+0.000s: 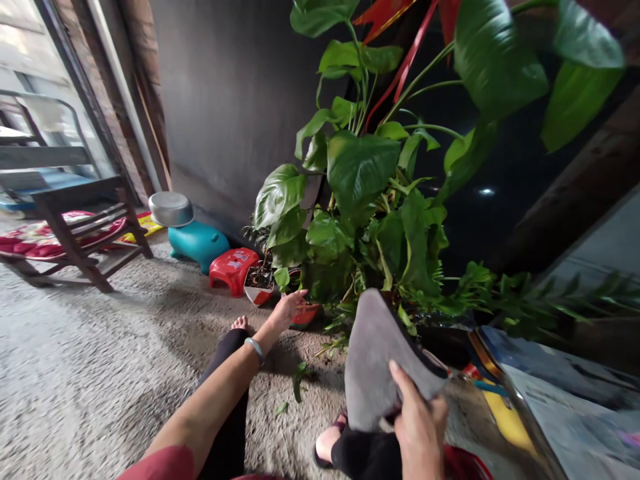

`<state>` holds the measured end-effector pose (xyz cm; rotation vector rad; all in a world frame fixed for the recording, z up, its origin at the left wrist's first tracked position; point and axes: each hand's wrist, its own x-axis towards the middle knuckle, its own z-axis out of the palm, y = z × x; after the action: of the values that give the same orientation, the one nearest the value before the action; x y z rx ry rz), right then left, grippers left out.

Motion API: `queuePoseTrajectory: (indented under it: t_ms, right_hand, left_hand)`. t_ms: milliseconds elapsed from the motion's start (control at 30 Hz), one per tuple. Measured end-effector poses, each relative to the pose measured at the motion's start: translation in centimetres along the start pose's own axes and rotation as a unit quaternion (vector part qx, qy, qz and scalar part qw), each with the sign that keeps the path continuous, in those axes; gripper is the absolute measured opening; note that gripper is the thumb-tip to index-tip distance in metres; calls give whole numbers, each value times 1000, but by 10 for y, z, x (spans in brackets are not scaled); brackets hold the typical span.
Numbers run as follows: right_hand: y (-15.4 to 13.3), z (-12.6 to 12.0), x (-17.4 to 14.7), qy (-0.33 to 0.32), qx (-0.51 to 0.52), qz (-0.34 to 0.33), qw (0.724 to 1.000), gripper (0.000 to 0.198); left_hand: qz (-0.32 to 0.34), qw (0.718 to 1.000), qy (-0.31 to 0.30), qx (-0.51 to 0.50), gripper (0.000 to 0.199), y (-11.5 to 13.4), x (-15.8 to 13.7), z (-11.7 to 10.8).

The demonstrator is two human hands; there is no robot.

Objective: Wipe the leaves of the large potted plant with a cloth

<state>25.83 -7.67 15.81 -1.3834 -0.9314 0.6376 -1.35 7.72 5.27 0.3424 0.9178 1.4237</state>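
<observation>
My left hand [289, 311] reaches forward, with a bracelet on the wrist. Its fingers are stretched out beside a red pot [303, 317] under the low leaves of a big leafy green plant [363, 167]; I cannot tell whether they touch it. In my right hand [420, 417] is a grey, roughly triangular piece [377, 360] with a dark edge, its kind unclear. The thumb lies across its face, and the piece is tilted up in front of the plant's base. Fallen green leaves [299, 381] lie on the ground between my feet.
Left of the plant are a white-and-red pot [259, 295], a red stool [233, 270] and a teal animal-shaped seat [197, 243] with a metal basin [171, 209] on it. A wooden chair [90, 233] stands far left. A cluttered surface [565, 400] borders the right.
</observation>
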Motion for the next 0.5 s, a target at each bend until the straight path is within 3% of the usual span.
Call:
queuePoseTrajectory:
  t_ms: [100, 200, 267, 333, 433, 500]
  right_hand:
    - [-30, 57, 18, -10, 28, -87, 996, 43]
    - [-37, 95, 19, -124, -8, -80, 989, 35]
    - [-34, 93, 9, -175, -44, -33, 983, 30]
    - [-33, 75, -2, -163, -32, -15, 986, 30]
    - [-49, 47, -4, -72, 35, -82, 993, 37]
    - [-63, 46, 5, -11, 39, -165, 986, 40]
  left_hand:
    - [21, 1000, -6, 7, 17, 8, -14, -1]
    - [18, 999, -21, 17, 19, 8, -25, 2]
    - [10, 999, -31, 12, 18, 8, -28, 3]
    - [2, 999, -39, 3, 18, 8, -29, 1]
    - [-11, 999, -43, -10, 19, 6, -29, 0]
    - [-20, 999, -45, -13, 22, 3, -30, 2]
